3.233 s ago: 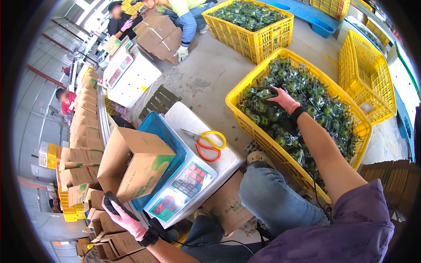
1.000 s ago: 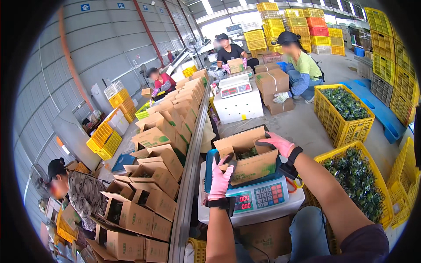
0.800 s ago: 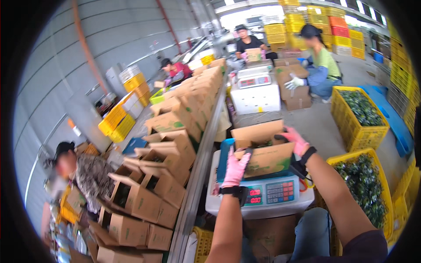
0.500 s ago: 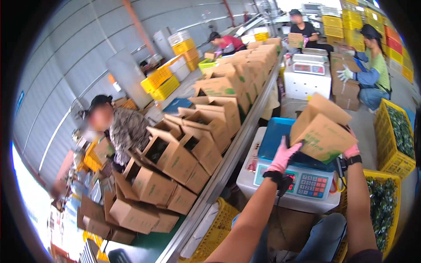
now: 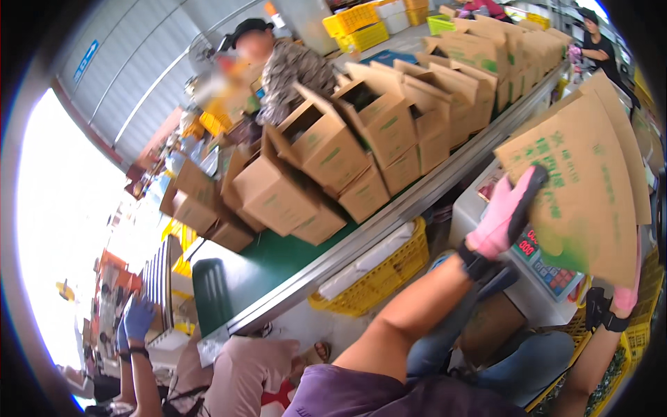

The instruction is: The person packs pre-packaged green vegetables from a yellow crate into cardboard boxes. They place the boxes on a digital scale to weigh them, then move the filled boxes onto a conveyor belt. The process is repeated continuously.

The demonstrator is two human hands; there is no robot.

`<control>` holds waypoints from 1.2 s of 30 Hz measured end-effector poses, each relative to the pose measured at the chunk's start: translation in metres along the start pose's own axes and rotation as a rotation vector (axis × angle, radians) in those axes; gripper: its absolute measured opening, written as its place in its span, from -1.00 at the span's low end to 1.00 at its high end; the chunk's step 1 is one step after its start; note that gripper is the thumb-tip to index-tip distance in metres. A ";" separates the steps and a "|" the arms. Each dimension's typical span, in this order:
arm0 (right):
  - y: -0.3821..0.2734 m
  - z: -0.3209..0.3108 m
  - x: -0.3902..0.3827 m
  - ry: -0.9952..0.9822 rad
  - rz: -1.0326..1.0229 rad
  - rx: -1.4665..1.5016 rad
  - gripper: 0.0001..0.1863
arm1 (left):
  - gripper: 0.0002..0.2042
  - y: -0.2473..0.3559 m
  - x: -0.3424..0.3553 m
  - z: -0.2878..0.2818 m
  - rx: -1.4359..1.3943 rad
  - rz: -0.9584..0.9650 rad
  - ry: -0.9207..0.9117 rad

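Observation:
An open cardboard box (image 5: pixel 573 187) with green print is held up between my two hands, tilted, with its flaps standing up at the top. My left hand (image 5: pixel 506 214), in a pink glove with dark fingers, grips its left side. At the lower right corner, my right hand (image 5: pixel 628 295) holds the box; its fingers are mostly hidden behind the cardboard. Beneath the box is a digital scale (image 5: pixel 554 276) with a red display and keypad, partly covered by it.
To my left runs a green conveyor (image 5: pixel 253 274) with a metal rail (image 5: pixel 389 215), carrying rows of open cardboard boxes (image 5: pixel 330 149). A yellow crate (image 5: pixel 382 278) stands below it. A co-worker in camouflage (image 5: pixel 295 76) is across the belt; another's blue-gloved hands (image 5: pixel 137 321) are at lower left.
My view has swung left, bringing the conveyor's end and the blue-gloved person into sight. The box has come up off the scale, still in both my hands.

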State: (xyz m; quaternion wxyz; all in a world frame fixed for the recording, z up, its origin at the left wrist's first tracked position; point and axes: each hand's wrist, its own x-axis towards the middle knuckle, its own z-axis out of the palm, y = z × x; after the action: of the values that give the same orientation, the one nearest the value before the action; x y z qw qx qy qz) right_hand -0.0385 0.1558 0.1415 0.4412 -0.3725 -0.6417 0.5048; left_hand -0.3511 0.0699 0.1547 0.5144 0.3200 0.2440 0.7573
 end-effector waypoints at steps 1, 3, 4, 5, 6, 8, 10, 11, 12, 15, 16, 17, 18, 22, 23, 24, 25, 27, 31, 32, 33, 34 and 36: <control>-0.011 0.019 -0.008 -0.050 0.039 0.040 -0.42 | -0.66 0.020 -0.024 -0.013 0.061 -0.014 0.033; -0.037 0.088 -0.020 -0.225 0.023 -0.104 -0.46 | -0.72 0.057 -0.095 -0.057 0.147 0.066 0.190; -0.056 0.126 -0.030 -0.314 -0.016 -0.274 -0.47 | -0.74 0.074 -0.127 -0.078 0.176 0.097 0.249; -0.073 0.168 -0.041 -0.434 -0.071 -0.463 -0.49 | -0.71 0.088 -0.169 -0.097 0.110 0.168 0.333; -0.091 0.209 -0.052 -0.566 -0.117 -0.651 -0.50 | -0.68 0.099 -0.210 -0.119 0.038 0.240 0.405; -0.096 0.270 -0.073 -0.786 -0.691 -0.587 -0.61 | -0.55 0.119 -0.281 -0.172 -0.066 0.320 0.601; -0.098 0.338 -0.086 -1.021 -0.848 -0.428 -0.62 | -0.52 0.152 -0.302 -0.189 -0.125 0.434 0.673; -0.097 0.372 -0.099 -0.997 -0.754 -0.337 -0.62 | -0.55 0.170 -0.301 -0.193 -0.131 0.494 0.659; -0.095 0.404 -0.113 -0.977 -0.664 -0.242 -0.63 | -0.58 0.187 -0.306 -0.204 -0.095 0.548 0.691; -0.087 0.491 -0.139 -0.980 -0.551 -0.186 -0.70 | -0.66 0.228 -0.333 -0.253 0.120 0.627 0.898; -0.083 0.513 -0.143 -0.954 -0.514 -0.220 -0.72 | -0.69 0.236 -0.334 -0.273 0.208 0.614 0.963; -0.079 0.531 -0.145 -0.927 -0.473 -0.252 -0.74 | -0.72 0.242 -0.334 -0.293 0.306 0.589 1.030; -0.076 0.547 -0.143 -0.855 -0.508 -0.253 -0.76 | -0.74 0.249 -0.330 -0.313 0.409 0.559 1.085; -0.048 0.616 -0.160 -0.644 -0.519 -0.277 -0.82 | -0.79 0.284 -0.369 -0.428 1.502 0.355 1.149; -0.001 0.610 -0.124 -0.495 -0.782 -0.566 -0.88 | -0.76 0.262 -0.309 -0.365 1.762 0.179 0.958; -0.001 0.612 -0.132 -0.442 -0.797 -0.509 -0.92 | -0.72 0.265 -0.303 -0.306 0.818 0.188 1.029; 0.011 0.632 -0.139 -0.571 -0.866 -0.578 -0.93 | -0.71 0.262 -0.322 -0.308 0.972 0.227 1.017; -0.010 0.638 -0.149 -0.582 -0.655 -0.357 -0.87 | -0.58 0.257 -0.347 -0.307 1.458 0.273 0.946; -0.018 0.602 -0.136 -0.742 -0.526 -0.455 -0.73 | -0.53 0.232 -0.326 -0.315 1.572 0.461 0.927; -0.012 0.584 -0.132 -0.756 -0.523 -0.451 -0.69 | -0.53 0.225 -0.319 -0.302 1.596 0.550 0.908; -0.029 0.547 -0.133 -0.879 -0.533 -0.461 -0.67 | -0.51 0.226 -0.305 -0.246 1.381 0.607 1.164; -0.044 0.507 -0.130 -0.944 -0.563 -0.445 -0.69 | -0.48 0.218 -0.305 -0.225 1.551 0.614 1.390; -0.051 0.435 -0.134 -0.765 -0.684 -0.334 -0.72 | -0.49 0.215 -0.309 -0.194 1.704 0.979 1.305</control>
State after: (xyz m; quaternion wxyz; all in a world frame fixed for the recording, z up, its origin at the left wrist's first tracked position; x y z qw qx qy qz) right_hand -0.4050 -0.1180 0.1221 0.2501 0.0031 -0.9128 0.3228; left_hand -0.5453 -0.3022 0.1016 -0.4329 0.1717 0.7389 0.4870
